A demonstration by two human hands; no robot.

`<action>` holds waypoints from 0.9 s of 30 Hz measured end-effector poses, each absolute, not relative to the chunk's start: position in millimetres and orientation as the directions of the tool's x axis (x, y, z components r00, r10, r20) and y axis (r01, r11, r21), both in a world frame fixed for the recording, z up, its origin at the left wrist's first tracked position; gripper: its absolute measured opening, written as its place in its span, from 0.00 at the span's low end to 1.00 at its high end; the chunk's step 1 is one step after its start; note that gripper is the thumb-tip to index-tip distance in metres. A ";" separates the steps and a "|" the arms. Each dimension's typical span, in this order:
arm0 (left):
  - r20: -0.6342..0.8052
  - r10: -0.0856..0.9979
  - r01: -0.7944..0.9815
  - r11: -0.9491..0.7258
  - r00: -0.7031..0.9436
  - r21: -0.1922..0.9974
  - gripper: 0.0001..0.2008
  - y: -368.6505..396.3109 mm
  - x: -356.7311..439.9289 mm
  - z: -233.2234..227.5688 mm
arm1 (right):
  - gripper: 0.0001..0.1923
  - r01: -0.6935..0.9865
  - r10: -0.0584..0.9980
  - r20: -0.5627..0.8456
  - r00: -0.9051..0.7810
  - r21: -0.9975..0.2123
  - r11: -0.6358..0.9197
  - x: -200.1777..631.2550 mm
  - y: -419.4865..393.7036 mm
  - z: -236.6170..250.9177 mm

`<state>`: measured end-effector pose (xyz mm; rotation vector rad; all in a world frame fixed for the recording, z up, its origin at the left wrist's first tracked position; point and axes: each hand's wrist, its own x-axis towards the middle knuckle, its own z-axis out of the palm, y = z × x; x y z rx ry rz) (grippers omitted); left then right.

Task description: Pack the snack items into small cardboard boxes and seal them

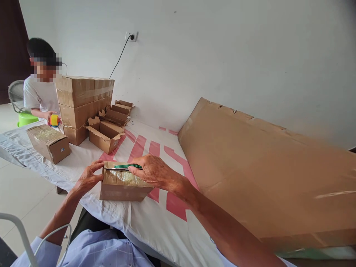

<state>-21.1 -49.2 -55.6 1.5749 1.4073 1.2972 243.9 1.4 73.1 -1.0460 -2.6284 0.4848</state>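
A taped cardboard box (126,193) lies in front of me near the cloth's front edge, with shiny clear tape across its top. My left hand (90,176) grips the box's left end, thumb and fingers against its corner. In my right hand (150,168) is a green utility knife (121,167), held over the box top with its blade pointing left along the top face. Whether the blade has cut into the tape cannot be made out. The right palm hides the knife's rear end.
Another taped box (48,142) lies at left. Behind stand stacked boxes (83,89) and several open boxes (104,135). A person (41,92) at far left holds a yellow tape roll (54,119). A large cardboard sheet (250,167) leans along the right. White cloth (167,237) covers the table.
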 end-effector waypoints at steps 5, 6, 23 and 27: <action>0.188 0.982 0.271 -0.173 -0.032 0.947 0.25 -48.9 -21.2 -54.5 | 0.21 0.664 0.722 0.055 -0.690 -0.349 0.662 254.9 -1.3 83.0; 0.193 0.981 0.270 -0.177 -0.035 0.947 0.25 -48.5 -20.9 -55.1 | 0.21 0.678 0.732 0.038 -0.681 -0.347 0.648 257.0 -1.2 84.2; 0.223 0.967 0.212 -0.244 0.119 0.946 0.25 -48.0 -13.6 -45.7 | 0.19 0.669 0.772 0.110 -0.626 -0.433 0.604 317.5 -7.2 73.7; 0.214 0.964 0.231 -0.246 0.155 0.941 0.27 -49.3 -13.9 -41.9 | 0.21 0.614 0.773 0.202 -0.601 -0.503 0.609 321.2 -12.6 81.4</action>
